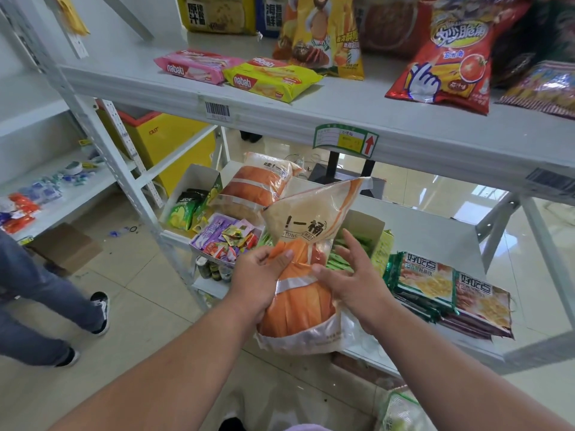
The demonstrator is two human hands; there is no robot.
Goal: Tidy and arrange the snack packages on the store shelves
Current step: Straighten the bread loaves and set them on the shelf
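I hold a large orange and clear snack bag (306, 262) upright in front of the lower shelf (435, 231). My left hand (259, 283) grips its left side, thumb across the front. My right hand (351, 276) touches the bag's right side with fingers spread and nearly straight. A second bag of the same kind (258, 185) lies on the lower shelf behind it. On the upper shelf (342, 107) lie a pink wafer pack (194, 66) and a yellow wafer pack (270, 77), with a yellow chip bag (323, 35) and a red chip bag (448, 57) standing behind.
Green biscuit packs (448, 287) are stacked at the lower shelf's right. An open box of lime-green packets (189, 203) and a tray of small purple sweets (227, 237) sit at its left. A person's legs in jeans (46, 300) stand on the left floor by another shelf unit.
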